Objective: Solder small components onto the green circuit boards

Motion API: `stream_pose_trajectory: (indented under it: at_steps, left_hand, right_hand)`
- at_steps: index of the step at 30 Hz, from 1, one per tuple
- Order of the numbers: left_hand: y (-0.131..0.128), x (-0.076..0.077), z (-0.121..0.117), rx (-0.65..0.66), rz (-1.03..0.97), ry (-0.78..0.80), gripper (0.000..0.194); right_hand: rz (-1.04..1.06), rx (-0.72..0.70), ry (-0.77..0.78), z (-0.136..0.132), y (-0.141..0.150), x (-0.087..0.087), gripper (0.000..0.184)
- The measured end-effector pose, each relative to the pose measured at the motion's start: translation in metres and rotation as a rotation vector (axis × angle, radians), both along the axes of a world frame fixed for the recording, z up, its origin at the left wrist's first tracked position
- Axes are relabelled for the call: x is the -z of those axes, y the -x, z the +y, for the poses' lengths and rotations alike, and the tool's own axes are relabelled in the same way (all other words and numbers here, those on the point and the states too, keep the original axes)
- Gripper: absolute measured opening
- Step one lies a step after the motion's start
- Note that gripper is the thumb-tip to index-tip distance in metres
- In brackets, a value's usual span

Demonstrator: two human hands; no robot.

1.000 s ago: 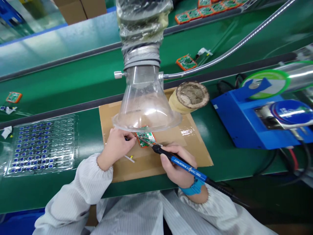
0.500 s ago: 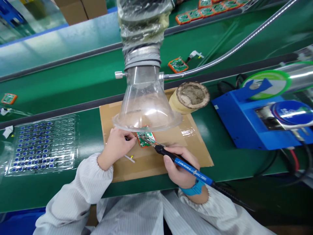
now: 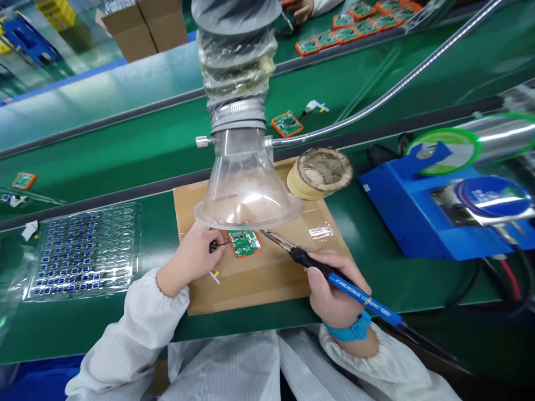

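Note:
A green circuit board with an orange edge lies on the brown cardboard sheet, under the clear fume hood. My left hand is closed at the board's left side, pinching a small dark part with thin wires; the wires run to the board, and the fingers partly hide the part. In my right hand is a blue and black soldering iron. Its tip is to the right of the board, apart from it. A small white and yellow piece lies below my left hand.
A clear blister tray with several small blue parts lies at left. A round, crusted pot stands behind the cardboard. The blue soldering machine is at right. More boards lie on the far bench, near another person's hand.
My right hand has drawn the soldering iron away from the board to the right. My left hand has shifted slightly left, still pinching the part. The view has tilted a little.

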State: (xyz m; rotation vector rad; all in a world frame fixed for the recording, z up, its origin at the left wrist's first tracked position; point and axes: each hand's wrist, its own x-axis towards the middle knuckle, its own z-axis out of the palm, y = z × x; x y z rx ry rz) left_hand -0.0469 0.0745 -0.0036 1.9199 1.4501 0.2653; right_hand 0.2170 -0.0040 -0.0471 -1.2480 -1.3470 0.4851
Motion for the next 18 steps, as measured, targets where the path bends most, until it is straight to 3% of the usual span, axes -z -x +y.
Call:
stream_pose_trajectory:
  at_steps: [3,7,9,12,14,15,16,18]
  left_hand:
    - [0.020,-0.006,0.009,-0.062,-0.211,0.201,0.015]
    - [0.052,-0.018,0.050,-0.261,-0.492,0.477,0.021]
    - [0.069,-0.022,0.076,-0.423,-0.603,0.391,0.022]
    - [0.091,-0.023,0.099,-0.715,-0.561,-0.093,0.015]
    - [0.098,-0.024,0.088,-0.803,-0.303,-0.426,0.019]
    - [0.098,-0.023,0.074,-0.766,-0.155,-0.517,0.024]
    - [0.095,-0.022,0.055,-0.683,-0.053,-0.525,0.022]
    - [0.086,-0.018,0.009,-0.384,0.024,-0.329,0.016]
  right_hand:
    - [-0.025,-0.017,-0.013,0.001,-0.003,-0.001,0.016]
    - [-0.044,-0.058,-0.019,0.001,-0.003,-0.003,0.015]
    - [-0.052,-0.046,-0.021,0.000,-0.004,-0.002,0.014]
    - [-0.068,-0.028,-0.022,-0.002,-0.005,-0.001,0.013]
    - [-0.062,-0.004,-0.024,-0.005,-0.006,0.000,0.012]
    - [-0.055,0.008,-0.016,-0.007,-0.005,0.000,0.012]
    - [-0.045,0.032,0.009,-0.008,-0.005,0.000,0.012]
    - [-0.026,0.051,0.074,-0.009,-0.007,0.001,0.008]
